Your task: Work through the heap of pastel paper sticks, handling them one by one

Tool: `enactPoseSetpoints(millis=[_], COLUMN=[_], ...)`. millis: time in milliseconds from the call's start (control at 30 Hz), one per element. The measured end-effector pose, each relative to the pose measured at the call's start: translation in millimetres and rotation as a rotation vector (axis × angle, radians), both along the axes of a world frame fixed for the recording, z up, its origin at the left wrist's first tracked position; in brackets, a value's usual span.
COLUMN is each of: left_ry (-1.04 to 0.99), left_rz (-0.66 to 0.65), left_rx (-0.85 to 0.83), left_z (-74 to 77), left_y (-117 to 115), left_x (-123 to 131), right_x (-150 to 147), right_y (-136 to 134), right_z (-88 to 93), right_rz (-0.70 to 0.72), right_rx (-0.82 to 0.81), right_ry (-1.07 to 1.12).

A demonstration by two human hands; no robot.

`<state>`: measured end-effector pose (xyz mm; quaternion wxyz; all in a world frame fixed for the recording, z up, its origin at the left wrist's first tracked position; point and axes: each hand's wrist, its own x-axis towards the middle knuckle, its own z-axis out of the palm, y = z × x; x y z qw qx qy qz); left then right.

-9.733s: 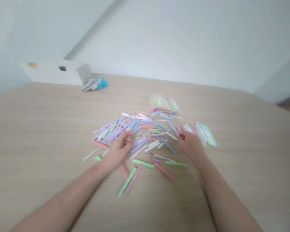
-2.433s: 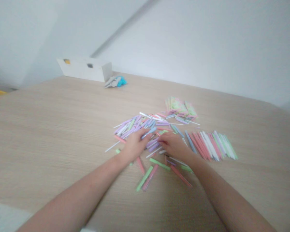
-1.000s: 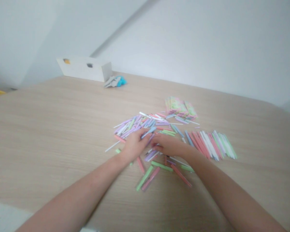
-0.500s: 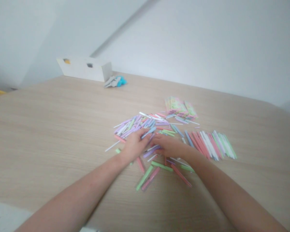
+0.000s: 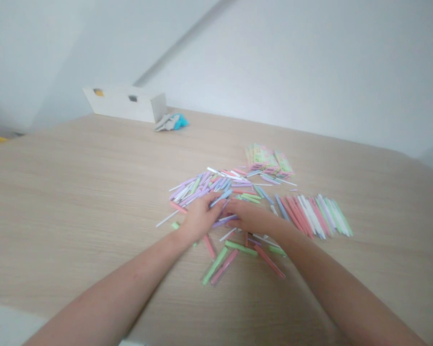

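Observation:
A loose heap of pastel pen barrels and thin refills (image 5: pixel 209 185), purple, green, pink, blue and white, lies mid-table. My left hand (image 5: pixel 198 218) rests on its near edge with fingers curled round a light blue pen that sticks out past the fingertips. My right hand (image 5: pixel 250 216) meets it from the right, fingers pinched on a purple pen (image 5: pixel 223 221) lying between the two hands. A tidy row of pens (image 5: pixel 315 214) lies side by side to the right of my right hand.
A stack of green and pink packets (image 5: pixel 269 161) sits behind the heap. Further back stand a white box (image 5: pixel 126 103) and a grey and blue cloth-like thing (image 5: pixel 171 121). Stray green and pink pens (image 5: pixel 223 262) lie near my wrists on the wooden table (image 5: pixel 75 192).
My right hand has drawn left from the sorted row to meet the left hand. The purple pen between them has shifted slightly in the last second. The row on the right has grown.

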<state>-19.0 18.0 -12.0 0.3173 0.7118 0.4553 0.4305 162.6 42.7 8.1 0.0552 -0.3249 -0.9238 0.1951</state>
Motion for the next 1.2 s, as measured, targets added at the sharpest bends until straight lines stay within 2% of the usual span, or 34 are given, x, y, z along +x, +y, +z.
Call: enactPoseSetpoints(millis=[167,333,433,500,600,733,900,967,1067,1200], left_ry=[0.002,-0.007,-0.009,0.005,0.017,0.018,0.017,0.003,-0.016,-0.015], left_rz=[0.005,0.018,0.015,0.024,0.041,0.025,-0.141,-0.22,-0.278,-0.328], left_rx=[-0.004,-0.007,-0.007,-0.014,-0.025,-0.023,-0.035,-0.04,-0.067,-0.098], left_z=[0.0,0.5,1.6,2.7,2.8,-0.1,-0.4,0.1,0.0,0.5], left_y=[0,-1,-2,-2,-2,-2,-9,-12,-15,-16], left_x=[0,1,0,0,1,2,4,6,7,8], right_x=[6,11,13,14,15,17,25,30,37,42], right_y=[-4,-11,-13,-16,-26,-46,-55,-55,-54,-55], right_z=[-2.8,-9.1,-12.2,-10.5,-1.9,9.5,2.0,-3.7,-7.4,-5.5], right_rz=[-0.069,-0.229,-0.226,-0.216,-0.331,-0.536,-0.72,-0.757,-0.771,-0.785], right_rx=[0.06,0.171,0.232,0.255,0.256,0.14,-0.285,-0.384,-0.443,-0.429], right_ry=[0.045,0.129,0.2,0.271,0.434,0.698,1.159,1.326,1.437,1.51])
